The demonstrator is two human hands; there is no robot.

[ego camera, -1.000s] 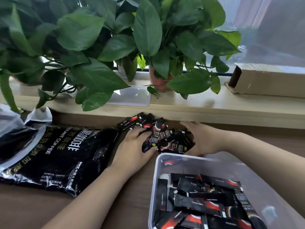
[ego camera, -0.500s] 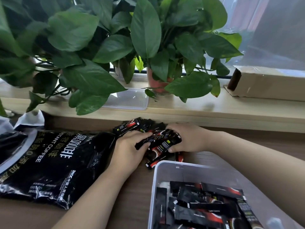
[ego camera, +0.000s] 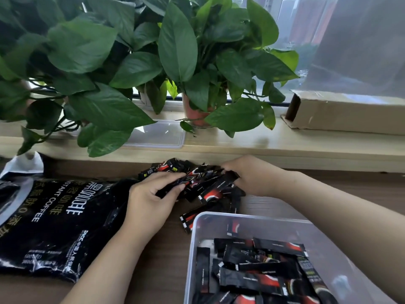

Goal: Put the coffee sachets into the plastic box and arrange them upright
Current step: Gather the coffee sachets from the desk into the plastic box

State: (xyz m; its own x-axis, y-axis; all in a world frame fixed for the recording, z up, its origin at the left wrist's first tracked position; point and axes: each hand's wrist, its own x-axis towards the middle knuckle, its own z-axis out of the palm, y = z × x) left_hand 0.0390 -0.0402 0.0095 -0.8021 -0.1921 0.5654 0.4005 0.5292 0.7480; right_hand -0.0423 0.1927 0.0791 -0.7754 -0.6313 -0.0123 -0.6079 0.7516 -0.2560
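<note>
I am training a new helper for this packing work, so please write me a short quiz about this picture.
1. True or false: the loose sachets in the plastic box lie jumbled, not upright.
2. What lies left of the left hand? A cardboard box; B black coffee bag; C plant pot.
3. What do the left hand and the right hand hold together?
Key: 1 true; 2 B; 3 a sachet bundle.
</note>
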